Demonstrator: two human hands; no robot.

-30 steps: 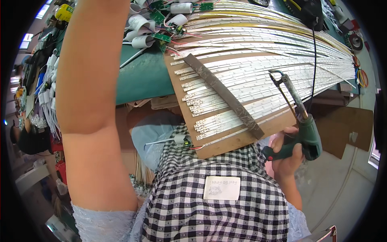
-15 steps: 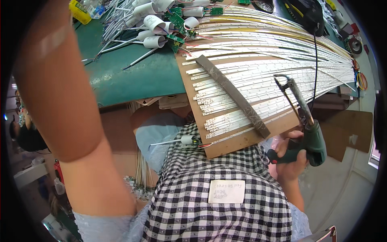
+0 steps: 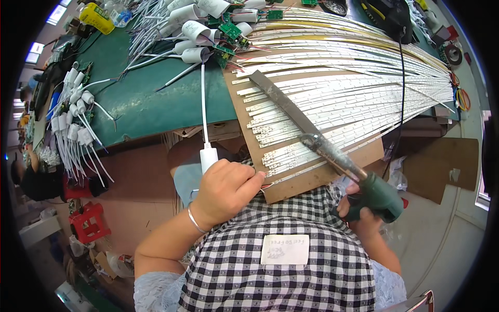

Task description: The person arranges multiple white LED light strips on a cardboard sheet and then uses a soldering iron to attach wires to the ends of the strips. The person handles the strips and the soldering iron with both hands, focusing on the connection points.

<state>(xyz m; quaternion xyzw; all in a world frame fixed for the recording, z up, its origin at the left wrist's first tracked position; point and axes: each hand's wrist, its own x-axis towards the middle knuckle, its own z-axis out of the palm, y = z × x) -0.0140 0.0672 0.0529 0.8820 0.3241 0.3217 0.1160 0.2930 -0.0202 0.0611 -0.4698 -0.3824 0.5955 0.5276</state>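
Green soldering gun [image 3: 383,197] is held by its handle, the grip of the right hand [image 3: 366,223] wrapped around it and the barrel slanted over the brown board [image 3: 283,193], presumably so the hot end is kept clear of the checked apron [image 3: 234,281]. White cylinder [image 3: 209,157], cable up, is held in the left hand [image 3: 226,190], that grip seemingly closed around its lower end by the board's left edge; what's under the fingers is hidden, tbh. Light strips [image 3: 322,86] are fanned across board and table [image 3: 156,106], ends gathered at the board's left side, probably for easy reach. Dark bar [image 3: 283,105] is laid across them, likely as a weight against sliding.
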